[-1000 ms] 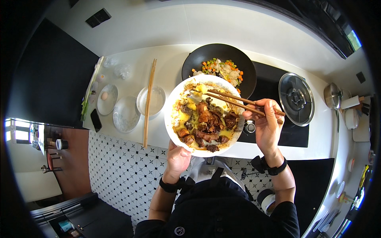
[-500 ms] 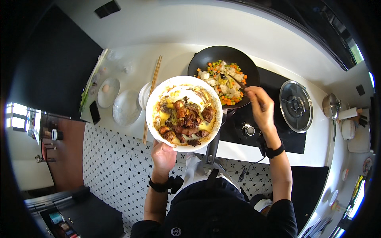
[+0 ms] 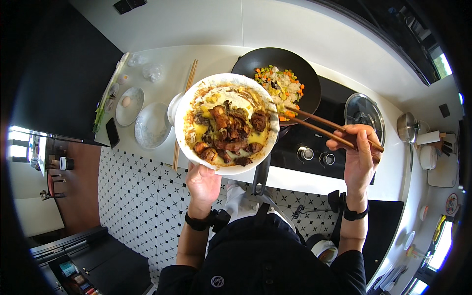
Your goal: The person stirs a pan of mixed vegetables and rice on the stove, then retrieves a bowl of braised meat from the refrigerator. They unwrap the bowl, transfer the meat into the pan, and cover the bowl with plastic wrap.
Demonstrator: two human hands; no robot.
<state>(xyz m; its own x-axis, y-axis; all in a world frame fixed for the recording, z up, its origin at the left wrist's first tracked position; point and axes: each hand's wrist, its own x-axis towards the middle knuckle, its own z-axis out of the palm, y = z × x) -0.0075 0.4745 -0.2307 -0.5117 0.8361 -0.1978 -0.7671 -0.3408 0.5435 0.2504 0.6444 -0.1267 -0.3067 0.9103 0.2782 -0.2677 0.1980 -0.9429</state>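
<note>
White bowl [image 3: 236, 170] of browned meat [image 3: 231, 129], centre of the frame, gripped at its lower rim by the left hand [image 3: 202, 184]; the right hand [image 3: 361, 147], right of centre, clasps brown chopsticks [image 3: 314, 118]. Held by one edge, the bowl could tip and spill. It extends upward from the left hand, partly covering the black pan [image 3: 307, 78] at upper centre.

A kitchen is occupying this space, apparently a domestic one. A black cooktop [image 3: 290, 160] with control knobs [image 3: 306, 154] is occupying the white desk [image 3: 216, 61]; a wok [image 3: 309, 76] is standing at its left end. Green-and-white vegetable stalks [image 3: 109, 96] and an egg [image 3: 126, 102] are lying farther left. A patterned tile floor [image 3: 142, 196] is extending alongside.
</note>
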